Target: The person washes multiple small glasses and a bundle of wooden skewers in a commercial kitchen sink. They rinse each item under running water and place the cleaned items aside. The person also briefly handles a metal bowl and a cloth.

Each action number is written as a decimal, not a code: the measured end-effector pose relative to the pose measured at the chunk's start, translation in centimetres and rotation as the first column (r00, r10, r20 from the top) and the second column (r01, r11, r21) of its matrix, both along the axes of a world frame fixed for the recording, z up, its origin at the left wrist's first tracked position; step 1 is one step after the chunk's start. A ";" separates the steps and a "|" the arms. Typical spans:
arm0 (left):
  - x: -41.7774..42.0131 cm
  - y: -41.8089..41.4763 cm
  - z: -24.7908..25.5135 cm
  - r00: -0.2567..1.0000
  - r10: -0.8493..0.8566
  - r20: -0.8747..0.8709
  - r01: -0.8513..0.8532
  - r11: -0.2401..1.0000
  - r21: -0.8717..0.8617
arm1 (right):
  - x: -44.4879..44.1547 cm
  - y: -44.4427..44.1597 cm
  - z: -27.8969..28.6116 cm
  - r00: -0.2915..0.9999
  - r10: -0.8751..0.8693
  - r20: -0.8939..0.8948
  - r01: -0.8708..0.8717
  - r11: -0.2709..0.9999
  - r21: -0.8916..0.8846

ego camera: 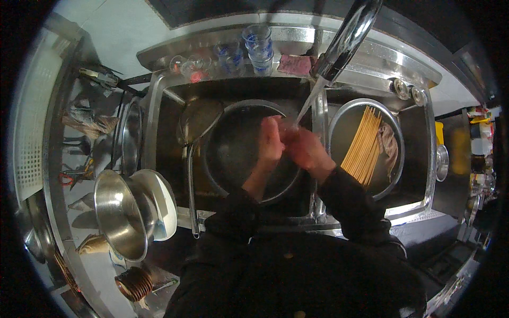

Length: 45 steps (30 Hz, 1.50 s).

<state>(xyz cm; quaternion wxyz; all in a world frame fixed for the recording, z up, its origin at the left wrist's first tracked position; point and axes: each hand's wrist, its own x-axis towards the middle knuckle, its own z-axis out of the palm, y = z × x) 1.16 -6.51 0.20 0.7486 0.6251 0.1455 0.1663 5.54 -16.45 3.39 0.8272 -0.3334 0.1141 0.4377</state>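
My left hand (271,139) and my right hand (308,149) are close together, fingers curled toward each other, over the left sink. A stream of water (309,101) from the chrome faucet (336,55) falls on them. Motion blur hides the fingers, so I cannot tell whether anything lies between them. Below the hands a large round metal basin (230,155) sits in the left sink. A long-handled strainer (192,175) leans there beside it, its head inside the sink and its handle across the front edge.
In the right sink another basin (336,119) holds long chopsticks (362,147) and a wet cloth (387,143). Stacked glasses (258,47) and a pink sponge (294,64) line the back ledge. Metal bowls (119,214) stand at left, near stacked brown bowls (134,283).
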 end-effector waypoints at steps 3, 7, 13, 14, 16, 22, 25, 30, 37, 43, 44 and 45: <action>0.8 0.7 -1.7 0.998 0.051 -0.023 -0.048 0.995 0.092 | 0.1 -0.4 -1.4 0.923 0.304 0.235 -0.257 0.943 -0.210; 0.3 3.3 2.0 0.825 -0.313 -0.470 0.298 0.948 -0.108 | 2.7 -0.1 1.9 -0.010 0.987 0.160 0.241 0.158 -0.958; 0.7 3.1 0.0 0.886 -0.235 -0.399 0.189 0.970 -0.152 | 2.0 -1.4 0.6 -0.202 0.830 0.520 0.431 0.552 -0.714; 1.1 3.7 -1.3 0.921 -0.167 -0.353 0.203 0.977 0.069 | 1.7 -1.5 0.9 -0.057 0.806 0.590 0.373 0.565 -0.736; 1.0 2.8 -1.3 0.967 -0.122 -0.222 0.086 0.983 -0.162 | -0.1 -2.0 1.6 0.253 0.706 0.661 0.263 0.608 -0.749; -0.1 1.5 -1.0 0.984 0.028 -0.174 -0.069 0.969 -0.238 | -4.0 -0.3 1.4 0.243 0.237 0.941 0.546 0.768 -0.334; -1.4 0.0 0.7 0.977 0.110 -0.185 -0.055 0.958 0.280 | -2.1 -0.1 2.1 0.714 0.204 0.670 0.215 0.847 -0.486; -2.7 0.9 5.5 0.994 -0.037 0.102 -0.058 0.615 0.787 | -0.1 -0.8 -0.4 0.990 0.131 -0.049 -0.116 0.965 0.236; -1.0 1.0 7.2 0.987 0.158 0.009 -0.153 0.967 -0.203 | -5.3 1.8 4.1 0.150 0.097 0.984 0.487 0.859 -0.159; -0.4 3.8 5.0 0.942 0.264 0.206 -0.320 0.524 0.790 | -0.7 -2.1 3.6 0.312 0.332 0.890 0.416 0.795 -0.442; -1.1 4.0 4.9 0.979 0.174 0.108 -0.182 0.494 0.850 | 0.4 -1.8 3.6 0.551 0.255 0.795 0.393 0.761 -0.516; -1.6 2.9 5.6 0.992 0.095 0.080 -0.113 0.429 0.896 | 1.0 -2.1 3.5 0.757 0.144 0.638 0.361 0.721 -0.592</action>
